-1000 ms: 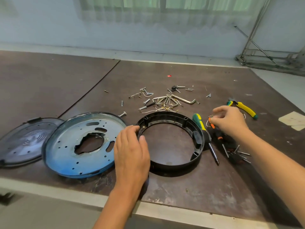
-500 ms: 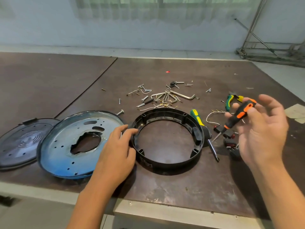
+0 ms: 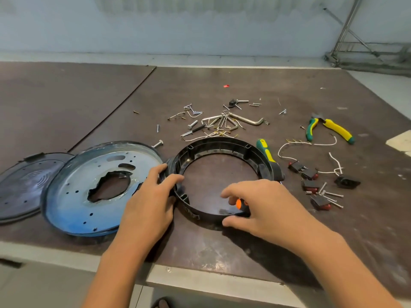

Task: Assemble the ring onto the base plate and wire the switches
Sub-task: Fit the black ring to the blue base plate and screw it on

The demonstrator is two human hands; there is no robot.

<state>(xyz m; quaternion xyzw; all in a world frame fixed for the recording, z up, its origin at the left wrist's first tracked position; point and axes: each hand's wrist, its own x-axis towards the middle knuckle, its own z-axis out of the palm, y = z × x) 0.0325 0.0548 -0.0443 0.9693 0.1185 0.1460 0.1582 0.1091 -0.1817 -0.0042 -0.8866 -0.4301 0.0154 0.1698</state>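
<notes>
Hardly begun, I judge: the ring (image 3: 222,146) lies on the tabletop (image 3: 213,250), not on the plate (image 3: 73,192) at its 9 o'clock, while the left hand (image 3: 151,196) has its fingers curled on the ring's wall, the right hand (image 3: 264,207) grips a screwdriver (image 3: 239,203), and the switches (image 3: 309,174) lie loose at 3 o'clock.

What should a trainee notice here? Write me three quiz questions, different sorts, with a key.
1. True or false: the black ring already sits on the blue base plate.
2. The right hand holds: A pliers, B orange-handled screwdriver, C a switch.
3. Which hand grips the ring's rim?
Key: 1 false, it lies on the table beside the plate. 2 B. 3 the left hand.
</notes>
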